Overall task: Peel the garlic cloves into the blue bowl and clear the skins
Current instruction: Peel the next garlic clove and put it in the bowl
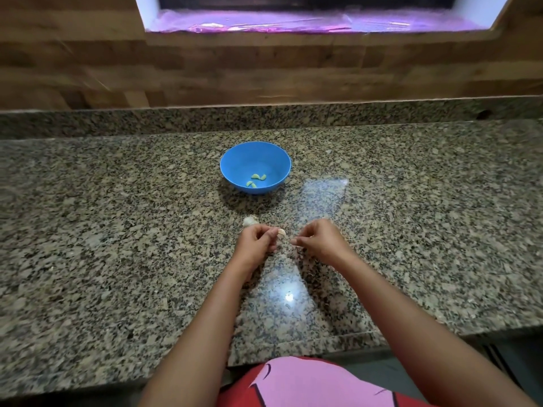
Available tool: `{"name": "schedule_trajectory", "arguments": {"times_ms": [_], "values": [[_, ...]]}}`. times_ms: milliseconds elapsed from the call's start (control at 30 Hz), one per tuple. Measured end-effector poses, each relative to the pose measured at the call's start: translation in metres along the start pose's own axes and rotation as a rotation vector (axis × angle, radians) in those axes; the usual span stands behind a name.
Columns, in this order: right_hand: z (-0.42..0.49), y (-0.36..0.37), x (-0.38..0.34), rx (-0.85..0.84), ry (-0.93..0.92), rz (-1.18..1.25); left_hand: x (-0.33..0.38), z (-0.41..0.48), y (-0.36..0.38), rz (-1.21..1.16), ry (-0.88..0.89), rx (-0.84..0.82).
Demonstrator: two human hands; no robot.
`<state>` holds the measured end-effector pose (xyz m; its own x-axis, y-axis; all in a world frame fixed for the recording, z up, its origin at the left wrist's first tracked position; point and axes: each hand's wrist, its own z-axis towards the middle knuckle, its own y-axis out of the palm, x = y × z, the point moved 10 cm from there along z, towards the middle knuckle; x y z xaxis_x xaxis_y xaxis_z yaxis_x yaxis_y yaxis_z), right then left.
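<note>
The garlic clove [282,234] slants tip-down toward the right hand [320,242] — which pinches a skin shred [293,241]; the left hand [255,242] pinches the clove, fingers curled.

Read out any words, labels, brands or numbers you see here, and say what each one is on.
None can be read. The blue bowl is plain, the granite counter bears no markings, and the shirt shows only a pink and red graphic with black lines, no letters.

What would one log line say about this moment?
step: peeling | left hand: holds garlic clove | right hand: pinches skin | blue bowl: peeled cloves inside | garlic bulb: on granite counter
</note>
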<state>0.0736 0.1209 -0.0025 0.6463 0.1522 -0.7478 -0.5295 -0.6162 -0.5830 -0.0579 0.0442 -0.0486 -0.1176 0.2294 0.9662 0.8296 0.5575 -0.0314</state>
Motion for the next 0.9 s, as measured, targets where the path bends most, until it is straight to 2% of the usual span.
{"name": "schedule_trajectory", "arguments": {"times_ms": [100, 267, 567, 633, 767, 900], "values": [[0.003, 0.002, -0.001, -0.011, -0.021, -0.013, -0.002, 0.002, -0.001, 0.006, 0.003, 0.018], [0.004, -0.007, -0.007, 0.075, -0.063, 0.02, -0.004, 0.003, -0.002, -0.013, 0.005, 0.022], [0.006, 0.006, 0.002, -0.087, 0.029, 0.022, 0.003, 0.001, -0.002, 0.143, 0.034, 0.033], [0.007, 0.009, 0.006, -0.125, 0.08, 0.14, 0.006, 0.0, 0.0, 0.198, 0.054, 0.031], [0.002, 0.024, 0.005, -0.266, 0.173, 0.639, 0.018, -0.003, 0.005, 0.267, 0.12, 0.021], [0.002, 0.024, 0.007, -0.218, 0.205, 0.817, 0.036, -0.007, 0.017, 0.31, 0.194, -0.028]]}}
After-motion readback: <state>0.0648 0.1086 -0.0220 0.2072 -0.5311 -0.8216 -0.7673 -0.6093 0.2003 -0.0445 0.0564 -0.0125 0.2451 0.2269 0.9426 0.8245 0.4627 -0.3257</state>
